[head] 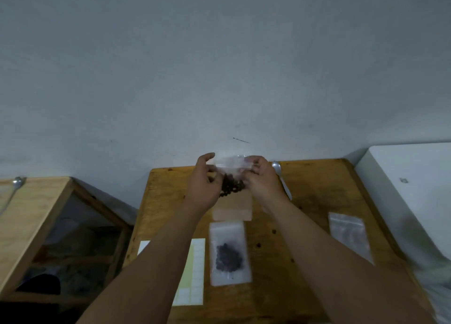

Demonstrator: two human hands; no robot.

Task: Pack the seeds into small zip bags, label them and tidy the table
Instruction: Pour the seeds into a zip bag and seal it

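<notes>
A small clear zip bag with dark seeds in its bottom hangs above the far part of the wooden table. My left hand pinches its top left edge and my right hand pinches its top right edge. Nearer to me, a second zip bag with dark seeds inside lies flat on the table. An empty-looking zip bag lies between the two. A sheet of white labels rests to the left, partly under my left forearm.
Several empty zip bags lie stacked at the right of the table. A metal spoon lies by my right hand. A wooden shelf unit stands to the left with another spoon on top. A white surface borders the right side.
</notes>
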